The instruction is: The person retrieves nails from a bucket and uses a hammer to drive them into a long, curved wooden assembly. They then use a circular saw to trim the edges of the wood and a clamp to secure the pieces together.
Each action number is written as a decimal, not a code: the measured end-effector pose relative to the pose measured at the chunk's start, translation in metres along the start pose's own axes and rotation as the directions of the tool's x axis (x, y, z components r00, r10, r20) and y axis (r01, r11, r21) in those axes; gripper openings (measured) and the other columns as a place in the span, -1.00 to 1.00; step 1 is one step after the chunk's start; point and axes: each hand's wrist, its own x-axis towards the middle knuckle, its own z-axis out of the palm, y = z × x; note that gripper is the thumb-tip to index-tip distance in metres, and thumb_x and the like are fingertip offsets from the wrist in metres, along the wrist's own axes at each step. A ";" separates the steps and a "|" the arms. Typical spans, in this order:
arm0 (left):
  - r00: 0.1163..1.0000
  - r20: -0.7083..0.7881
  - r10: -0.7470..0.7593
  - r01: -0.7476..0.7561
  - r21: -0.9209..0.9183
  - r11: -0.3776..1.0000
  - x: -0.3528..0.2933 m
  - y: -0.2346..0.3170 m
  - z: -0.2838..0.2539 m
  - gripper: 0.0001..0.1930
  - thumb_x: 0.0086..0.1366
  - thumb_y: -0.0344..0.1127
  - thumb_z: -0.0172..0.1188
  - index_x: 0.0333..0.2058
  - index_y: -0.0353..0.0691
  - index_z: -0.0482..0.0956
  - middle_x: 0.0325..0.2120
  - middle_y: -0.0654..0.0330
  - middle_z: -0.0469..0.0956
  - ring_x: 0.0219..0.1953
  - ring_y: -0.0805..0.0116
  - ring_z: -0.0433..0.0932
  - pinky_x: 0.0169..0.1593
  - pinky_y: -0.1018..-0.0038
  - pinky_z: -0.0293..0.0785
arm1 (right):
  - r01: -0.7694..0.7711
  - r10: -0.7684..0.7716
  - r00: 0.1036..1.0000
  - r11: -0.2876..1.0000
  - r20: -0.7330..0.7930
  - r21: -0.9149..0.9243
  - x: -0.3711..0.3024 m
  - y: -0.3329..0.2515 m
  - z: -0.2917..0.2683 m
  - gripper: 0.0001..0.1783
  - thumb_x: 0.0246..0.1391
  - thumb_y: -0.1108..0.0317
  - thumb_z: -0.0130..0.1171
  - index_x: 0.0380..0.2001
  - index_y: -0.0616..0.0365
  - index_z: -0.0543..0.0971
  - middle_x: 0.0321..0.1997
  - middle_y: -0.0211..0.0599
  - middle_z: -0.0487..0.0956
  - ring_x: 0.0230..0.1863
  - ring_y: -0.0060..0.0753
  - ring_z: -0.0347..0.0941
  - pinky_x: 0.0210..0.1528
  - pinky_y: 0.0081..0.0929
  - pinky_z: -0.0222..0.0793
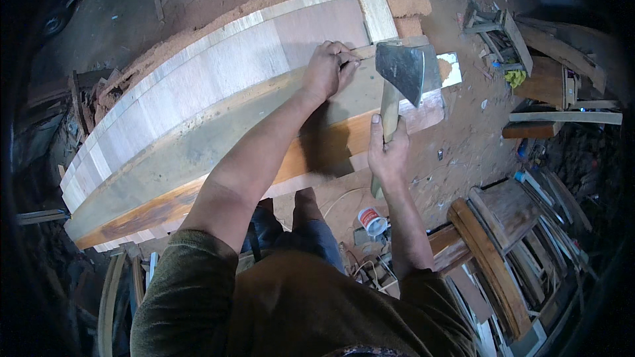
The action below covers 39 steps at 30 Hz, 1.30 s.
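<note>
My right hand (pixel 389 149) is wrapped round the pale wooden handle of a hatchet (pixel 401 71). Its dark, broad head is raised over the right end of the workbench top, with the cutting edge toward the right. My left hand (pixel 325 71) rests at the edge of a long grey-brown board (pixel 248 109), its fingers closed in a pinch. What they grip is too small to make out. Just right of those fingers, a narrow wooden strip (pixel 364 53) runs partly behind the hatchet head. Pale planks (pixel 231 49) lie side by side beyond the board, and an orange-brown plank (pixel 284 170) lies nearer me.
Sawdust (pixel 405 0) covers the far edge. A white bucket (pixel 372 222) with a red label stands on the floor by my right forearm. Stacked timber (pixel 493 264) fills the lower right, and a small wooden frame (pixel 499 36) with offcuts lies at the far right.
</note>
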 end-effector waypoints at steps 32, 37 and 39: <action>0.978 0.071 -0.196 0.189 0.092 0.978 -0.001 0.011 -0.005 -0.58 0.01 -0.58 0.17 -0.08 -0.34 0.45 -0.02 -0.06 0.40 -0.04 -0.17 0.49 0.05 0.11 0.47 | 0.043 -0.041 0.998 0.998 -0.042 0.041 -0.001 0.032 0.015 -0.53 0.26 0.10 0.14 -0.16 0.43 0.50 -0.40 0.27 0.57 -0.29 0.33 0.55 -0.20 0.01 0.44; 0.975 0.062 -0.216 0.200 0.197 0.960 -0.003 0.017 0.000 -0.52 -0.07 -0.54 0.31 -0.10 -0.35 0.43 -0.04 0.00 0.39 -0.06 -0.11 0.48 0.03 0.14 0.47 | -0.208 0.240 0.960 0.956 0.145 -0.208 0.013 0.036 0.021 -0.50 0.26 0.06 0.13 -0.22 0.44 0.52 -0.33 0.30 0.57 -0.20 0.30 0.56 -0.15 -0.02 0.43; 0.988 0.073 -0.137 0.122 0.179 0.976 0.001 0.012 -0.001 -0.52 -0.04 -0.53 0.29 -0.07 -0.36 0.43 -0.02 -0.01 0.39 -0.07 -0.12 0.48 0.05 0.14 0.47 | -0.177 0.191 0.978 0.972 0.080 -0.158 0.008 0.046 0.019 -0.53 0.29 0.07 0.12 -0.26 0.40 0.53 -0.47 0.02 0.56 -0.38 -0.08 0.54 -0.30 -0.21 0.44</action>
